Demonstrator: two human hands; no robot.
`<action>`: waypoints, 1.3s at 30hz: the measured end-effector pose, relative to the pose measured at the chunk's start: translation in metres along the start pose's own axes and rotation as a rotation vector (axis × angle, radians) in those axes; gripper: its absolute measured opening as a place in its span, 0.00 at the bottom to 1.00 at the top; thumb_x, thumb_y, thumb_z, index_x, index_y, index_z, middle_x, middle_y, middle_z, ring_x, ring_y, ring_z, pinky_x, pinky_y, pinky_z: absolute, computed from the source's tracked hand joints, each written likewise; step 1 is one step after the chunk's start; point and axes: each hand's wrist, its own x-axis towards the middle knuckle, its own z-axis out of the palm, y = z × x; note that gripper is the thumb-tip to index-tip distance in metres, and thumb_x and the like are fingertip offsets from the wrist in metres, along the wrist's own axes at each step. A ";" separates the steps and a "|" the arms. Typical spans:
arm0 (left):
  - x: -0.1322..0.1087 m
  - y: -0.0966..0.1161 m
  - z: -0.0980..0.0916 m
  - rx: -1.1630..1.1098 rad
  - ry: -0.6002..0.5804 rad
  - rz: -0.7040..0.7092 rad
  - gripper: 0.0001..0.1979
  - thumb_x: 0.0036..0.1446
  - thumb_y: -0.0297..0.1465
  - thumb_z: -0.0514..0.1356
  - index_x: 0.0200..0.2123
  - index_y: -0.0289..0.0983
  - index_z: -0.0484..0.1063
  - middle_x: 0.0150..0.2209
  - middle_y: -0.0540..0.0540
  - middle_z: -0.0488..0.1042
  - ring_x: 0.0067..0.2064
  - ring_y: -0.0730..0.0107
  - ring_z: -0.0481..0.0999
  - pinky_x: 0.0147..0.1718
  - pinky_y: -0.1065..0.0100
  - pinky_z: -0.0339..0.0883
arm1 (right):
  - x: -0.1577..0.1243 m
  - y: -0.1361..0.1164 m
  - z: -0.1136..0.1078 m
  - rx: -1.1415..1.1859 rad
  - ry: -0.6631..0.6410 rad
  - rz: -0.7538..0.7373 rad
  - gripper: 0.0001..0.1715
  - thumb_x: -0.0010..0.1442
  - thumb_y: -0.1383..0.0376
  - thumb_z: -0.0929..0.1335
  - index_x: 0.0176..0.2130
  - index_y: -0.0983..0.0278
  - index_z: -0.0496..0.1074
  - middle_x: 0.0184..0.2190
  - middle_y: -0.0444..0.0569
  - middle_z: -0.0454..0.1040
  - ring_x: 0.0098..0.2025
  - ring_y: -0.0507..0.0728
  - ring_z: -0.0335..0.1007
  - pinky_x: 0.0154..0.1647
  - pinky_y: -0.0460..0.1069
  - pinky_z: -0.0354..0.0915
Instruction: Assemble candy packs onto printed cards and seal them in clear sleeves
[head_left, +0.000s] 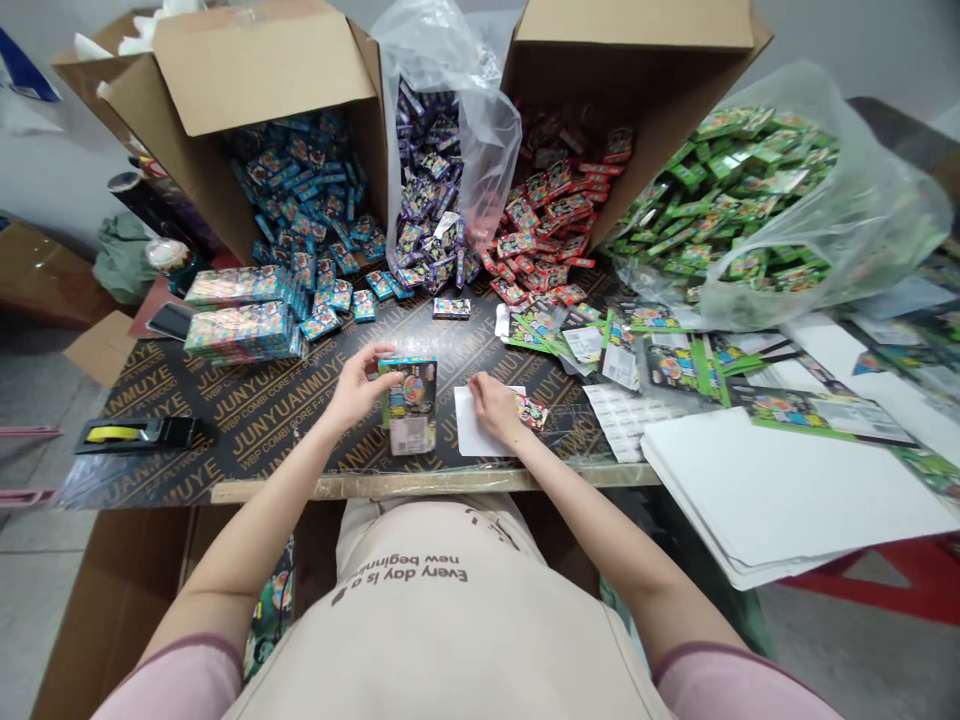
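My left hand (363, 388) grips the upper left side of a dark printed carton (412, 405). Its thumb lies along the front and its fingers reach behind the top edge. The carton shows a blue top edge and a pale label low on its face. To the right, my right hand (495, 410) is closed in a pinch over a white card (471, 436) on the table; whatever is between its fingertips is hidden. A small red box (534, 411) shows beside that hand. One purple box (451, 308) lies behind the carton.
Cartons and bags at the back hold blue boxes (304, 180), purple boxes (429, 190), red boxes (555, 210) and green boxes (739, 190). Wrapped stacks (241, 330) and a tape dispenser (139, 434) are left. Flat printed cartons (675, 365) and white sheets (795, 490) cover the right.
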 end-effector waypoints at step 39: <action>-0.027 0.015 0.021 0.487 -0.055 0.413 0.09 0.58 0.27 0.57 0.36 0.39 0.79 0.29 0.47 0.71 0.30 0.72 0.71 0.29 0.70 0.64 | 0.045 -0.104 -0.110 0.608 -0.036 -0.059 0.14 0.56 0.55 0.69 0.28 0.63 0.70 0.38 0.51 0.72 0.45 0.58 0.68 0.45 0.53 0.63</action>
